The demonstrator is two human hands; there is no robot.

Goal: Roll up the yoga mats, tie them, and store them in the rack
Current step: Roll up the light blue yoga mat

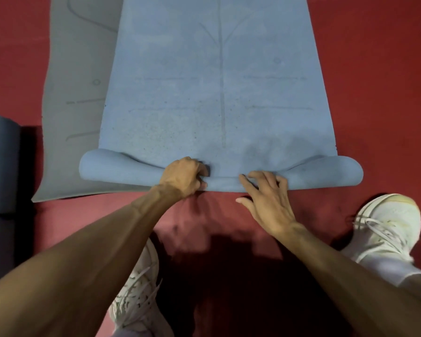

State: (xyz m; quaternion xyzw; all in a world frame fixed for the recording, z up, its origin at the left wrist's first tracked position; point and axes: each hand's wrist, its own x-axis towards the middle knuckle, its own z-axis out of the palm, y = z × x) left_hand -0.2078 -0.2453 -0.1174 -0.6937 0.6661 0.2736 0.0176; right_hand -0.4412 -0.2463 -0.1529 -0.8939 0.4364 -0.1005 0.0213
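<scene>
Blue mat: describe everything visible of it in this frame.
The blue mat is a light blue, foam-like sheet with faint alignment lines and dark specks. It lies flat on the red floor, its left edge over a grey mat. Only the near end is rolled: loose, bulging at both ends, flatter in the middle. The left hand grips the roll there; the right hand presses spread fingers on it. The far end is out of view.

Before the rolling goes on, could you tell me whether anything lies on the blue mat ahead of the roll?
Nothing visible does: the blue yoga mat is bare ahead of the left hand and right hand. The grey mat lies under its left edge, not on it. No rack is in view.
</scene>
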